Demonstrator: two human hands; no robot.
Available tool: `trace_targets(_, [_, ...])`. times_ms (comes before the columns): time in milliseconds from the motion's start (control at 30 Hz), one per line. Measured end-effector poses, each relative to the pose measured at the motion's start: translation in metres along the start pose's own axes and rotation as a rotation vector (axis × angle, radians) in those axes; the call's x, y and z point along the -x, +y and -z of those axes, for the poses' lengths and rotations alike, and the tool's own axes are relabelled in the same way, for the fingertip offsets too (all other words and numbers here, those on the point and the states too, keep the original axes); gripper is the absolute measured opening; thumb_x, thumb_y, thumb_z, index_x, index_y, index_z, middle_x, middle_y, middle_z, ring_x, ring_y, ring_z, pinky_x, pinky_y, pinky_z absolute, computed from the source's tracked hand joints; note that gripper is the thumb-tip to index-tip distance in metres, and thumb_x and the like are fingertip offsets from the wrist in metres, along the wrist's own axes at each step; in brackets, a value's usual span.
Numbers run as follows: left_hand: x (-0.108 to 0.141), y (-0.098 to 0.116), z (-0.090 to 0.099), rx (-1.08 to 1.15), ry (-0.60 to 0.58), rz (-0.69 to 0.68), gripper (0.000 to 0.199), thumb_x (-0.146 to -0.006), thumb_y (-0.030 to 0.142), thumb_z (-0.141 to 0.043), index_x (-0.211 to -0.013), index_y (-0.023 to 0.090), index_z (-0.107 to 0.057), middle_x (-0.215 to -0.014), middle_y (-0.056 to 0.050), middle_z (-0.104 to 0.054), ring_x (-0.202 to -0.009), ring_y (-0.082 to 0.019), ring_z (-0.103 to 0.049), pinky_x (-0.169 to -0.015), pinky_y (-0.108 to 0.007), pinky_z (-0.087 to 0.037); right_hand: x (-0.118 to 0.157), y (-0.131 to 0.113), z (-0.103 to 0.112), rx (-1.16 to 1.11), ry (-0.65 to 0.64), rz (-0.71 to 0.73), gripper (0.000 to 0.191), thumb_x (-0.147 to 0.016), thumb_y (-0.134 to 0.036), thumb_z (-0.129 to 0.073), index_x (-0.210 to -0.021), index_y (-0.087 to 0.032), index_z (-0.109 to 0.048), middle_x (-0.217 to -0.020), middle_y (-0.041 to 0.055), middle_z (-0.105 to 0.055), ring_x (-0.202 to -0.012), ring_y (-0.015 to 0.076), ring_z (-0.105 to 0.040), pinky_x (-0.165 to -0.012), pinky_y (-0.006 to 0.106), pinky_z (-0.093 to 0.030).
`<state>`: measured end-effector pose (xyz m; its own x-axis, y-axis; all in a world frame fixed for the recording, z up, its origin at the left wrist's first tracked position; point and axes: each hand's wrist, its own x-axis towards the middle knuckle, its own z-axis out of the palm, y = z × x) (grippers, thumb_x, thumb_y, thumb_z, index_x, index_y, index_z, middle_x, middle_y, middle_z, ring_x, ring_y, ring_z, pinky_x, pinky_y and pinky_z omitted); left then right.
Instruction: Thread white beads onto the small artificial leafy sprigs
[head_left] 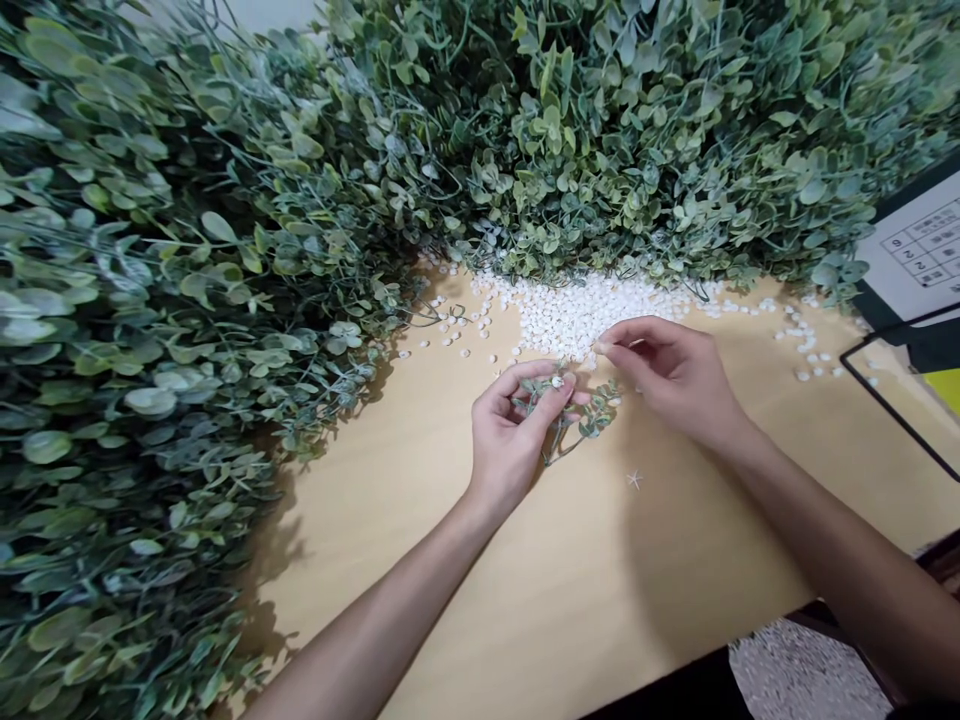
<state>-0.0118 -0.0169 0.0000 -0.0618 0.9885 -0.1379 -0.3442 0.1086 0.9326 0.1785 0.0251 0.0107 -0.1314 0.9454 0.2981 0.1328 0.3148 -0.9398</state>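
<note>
Forearms [401, 610] over counter [525, 620] — left hand [510, 425] grips sprig [594, 415] in fingers; right hand [671, 375], fingers pinched near beads [574, 318] — whether on one, cannot tell.

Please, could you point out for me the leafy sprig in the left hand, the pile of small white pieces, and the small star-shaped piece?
Leafy sprig [594, 421]: head view, on its leaves right of the hand.
White pieces [570, 318]: head view, middle of the pile.
Star-shaped piece [634, 480]: head view, at its centre.
</note>
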Motion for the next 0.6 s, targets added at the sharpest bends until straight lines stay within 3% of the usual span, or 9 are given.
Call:
trace_targets(100, [0.001, -0.001, 0.002, -0.035, -0.036, 0.001, 0.029, -0.080, 0.038, -0.090, -0.097, 0.017, -0.077, -0.079, -0.005, -0.080, -0.066, -0.016, -0.075, -0.066, -0.028, -0.064, 0.002, -0.005, -0.005, -0.173, -0.072, -0.093, 0.019, -0.091, -0.037, -0.082, -0.103, -0.023, -0.079, -0.100, 0.0043, -0.079, -0.092, 0.0200, -0.071, -0.084, 0.035, -0.058])
trace_targets(267, [0.001, 0.003, 0.002, -0.060, -0.111, -0.005, 0.025, -0.087, 0.042, -0.084, -0.089, 0.017, -0.079, -0.077, -0.005, -0.077, -0.063, -0.013, -0.068, -0.062, -0.024, -0.057, 0.003, -0.006, -0.008, -0.237, -0.117, -0.130, 0.018, -0.090, -0.037, -0.083, -0.102, -0.023, -0.081, -0.095, 0.0034, -0.078, -0.088, 0.0176, -0.069, -0.082, 0.032, -0.058])
trace_targets(600, [0.003, 0.009, -0.001, -0.034, -0.127, 0.098, 0.034, -0.085, 0.047, -0.084, -0.074, 0.016, -0.074, -0.059, -0.003, -0.067, -0.049, -0.009, -0.052, -0.048, -0.022, -0.038, 0.002, -0.008, -0.009, -0.371, -0.140, -0.218, 0.021, -0.082, -0.035, -0.091, -0.097, -0.024, -0.082, -0.095, 0.0025, -0.080, -0.087, 0.0162, -0.073, -0.081, 0.031, -0.062])
